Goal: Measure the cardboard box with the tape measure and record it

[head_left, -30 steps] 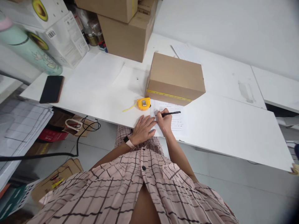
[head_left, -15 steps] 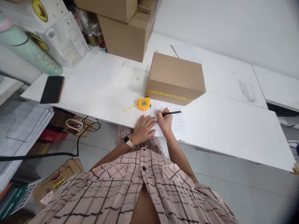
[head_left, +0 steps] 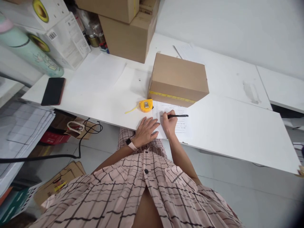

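Note:
My right hand (head_left: 169, 123) grips a black pen (head_left: 178, 116) with its tip on a printed sheet of paper (head_left: 180, 123) at the near edge of the white table (head_left: 237, 126). My left hand (head_left: 145, 130) lies flat with fingers spread on the sheet's left edge. A yellow tape measure (head_left: 145, 105) sits just beyond my left hand, a short length of its tape pulled out to the left. Behind the sheet stands a closed cardboard box (head_left: 178, 79) with a yellow strip along its front.
A black phone (head_left: 53, 91) lies at the table's left end near a mint green bottle (head_left: 28, 50) and white avocado-print boxes (head_left: 61, 34). Larger cardboard boxes (head_left: 128, 31) are stacked at the back. Loose papers (head_left: 190, 52) lie behind the box. Cables and cardboard sit on the floor.
My right hand has shifted slightly right along the sheet, and the pen now lies more level. My left hand stays put.

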